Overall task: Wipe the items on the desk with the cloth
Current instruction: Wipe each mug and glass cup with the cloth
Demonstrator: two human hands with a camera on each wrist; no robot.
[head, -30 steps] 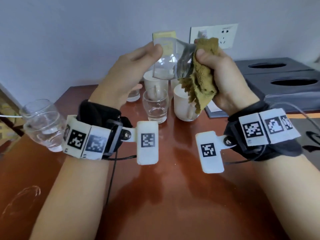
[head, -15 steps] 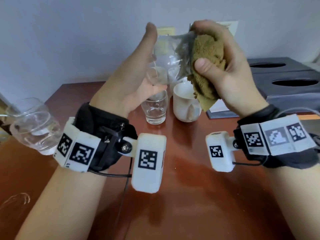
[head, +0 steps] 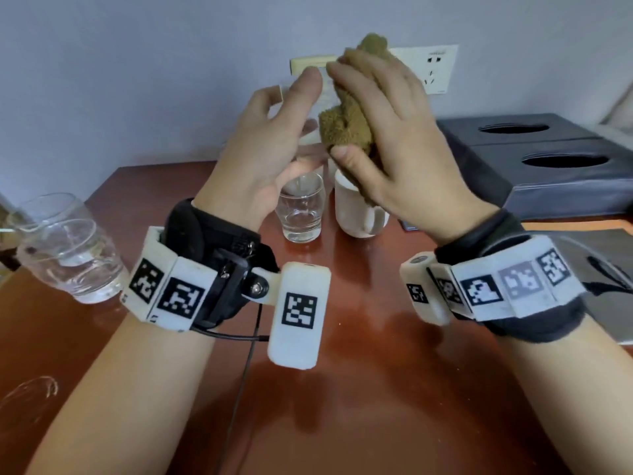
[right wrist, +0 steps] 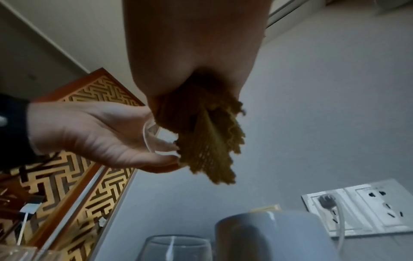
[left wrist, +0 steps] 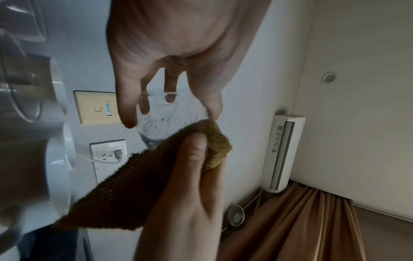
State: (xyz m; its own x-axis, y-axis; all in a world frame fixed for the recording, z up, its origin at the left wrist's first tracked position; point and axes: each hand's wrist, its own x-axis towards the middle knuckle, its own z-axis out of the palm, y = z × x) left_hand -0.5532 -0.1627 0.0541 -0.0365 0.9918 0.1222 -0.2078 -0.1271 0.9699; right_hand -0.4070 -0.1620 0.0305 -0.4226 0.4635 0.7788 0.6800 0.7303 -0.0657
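My left hand holds a small clear glass up in front of the wall, its fingertips round the rim end. My right hand grips a bunched olive-brown cloth and presses it against the other end of the glass. In the head view the two hands and the cloth hide nearly all of the glass. The left wrist view shows the right thumb pinning the cloth to the glass. From the right wrist, cloth folds hang over the glass rim beside the left palm.
On the red-brown desk below the hands stand another clear glass and a white mug. A clear jar sits at the left edge. Dark tissue boxes lie at the right. A wall socket is behind.
Both hands have risen with the glass. The right hand has rolled so its back faces me, carrying the cloth round the glass. The left hand's grip has shifted.
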